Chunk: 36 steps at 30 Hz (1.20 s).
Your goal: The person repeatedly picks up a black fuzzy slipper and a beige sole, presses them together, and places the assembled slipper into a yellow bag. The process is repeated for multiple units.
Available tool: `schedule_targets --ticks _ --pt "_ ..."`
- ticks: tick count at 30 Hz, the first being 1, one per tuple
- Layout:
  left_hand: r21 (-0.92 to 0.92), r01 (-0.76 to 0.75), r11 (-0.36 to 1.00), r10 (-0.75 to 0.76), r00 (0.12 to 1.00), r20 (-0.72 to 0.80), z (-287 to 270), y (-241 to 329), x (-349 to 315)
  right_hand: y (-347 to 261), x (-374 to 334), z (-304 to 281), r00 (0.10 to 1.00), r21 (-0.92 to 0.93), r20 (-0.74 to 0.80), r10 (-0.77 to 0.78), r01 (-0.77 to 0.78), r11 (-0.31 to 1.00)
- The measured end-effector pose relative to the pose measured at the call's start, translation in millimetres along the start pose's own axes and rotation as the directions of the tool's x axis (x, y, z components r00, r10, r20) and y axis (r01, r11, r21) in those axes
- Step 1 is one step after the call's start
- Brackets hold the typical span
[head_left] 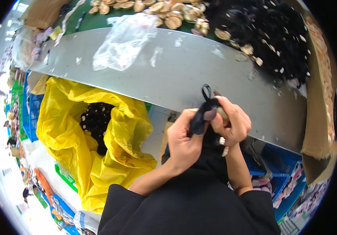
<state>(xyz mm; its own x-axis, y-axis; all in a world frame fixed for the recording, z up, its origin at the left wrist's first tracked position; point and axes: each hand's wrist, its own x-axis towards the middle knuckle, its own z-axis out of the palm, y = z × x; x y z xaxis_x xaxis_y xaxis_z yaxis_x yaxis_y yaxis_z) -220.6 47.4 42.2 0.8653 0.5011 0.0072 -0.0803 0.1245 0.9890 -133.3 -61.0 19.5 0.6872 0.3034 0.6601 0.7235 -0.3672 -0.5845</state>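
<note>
Both of my hands meet over the near edge of the metal table. Between them is a small black plush piece with a black loop at its top and a mauve patch. My left hand pinches its left side, fingers closed. My right hand is closed on its right side, where a beige part shows between the fingers. Small pale bits hang just below my right hand. The fingers hide much of the piece.
A yellow bag holding black pieces stands at the left. Beige round pieces and a black furry pile lie at the back. A clear plastic bag rests on the table. Cardboard boxes and blue crates are at the right.
</note>
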Motion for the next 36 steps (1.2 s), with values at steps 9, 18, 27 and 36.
schedule_targets --ticks 9,18,27,36 --pt "-0.057 0.005 0.998 -0.002 0.998 0.060 -22 -12 12 -10 6 32 0.996 0.012 -0.065 0.052 -0.052 0.999" --pt "-0.212 0.234 0.949 -0.198 0.964 0.178 -48 10 23 -26 14 16 0.898 0.386 0.321 0.300 -0.413 0.825" --pt "-0.271 0.251 0.929 -0.156 0.932 0.328 -42 16 22 9 5 -12 0.492 0.519 0.843 0.218 -0.851 -0.086" --pt "-0.316 0.093 0.944 0.051 0.908 0.417 -48 28 21 -13 6 -19 0.509 0.512 0.857 0.078 -0.824 -0.242"
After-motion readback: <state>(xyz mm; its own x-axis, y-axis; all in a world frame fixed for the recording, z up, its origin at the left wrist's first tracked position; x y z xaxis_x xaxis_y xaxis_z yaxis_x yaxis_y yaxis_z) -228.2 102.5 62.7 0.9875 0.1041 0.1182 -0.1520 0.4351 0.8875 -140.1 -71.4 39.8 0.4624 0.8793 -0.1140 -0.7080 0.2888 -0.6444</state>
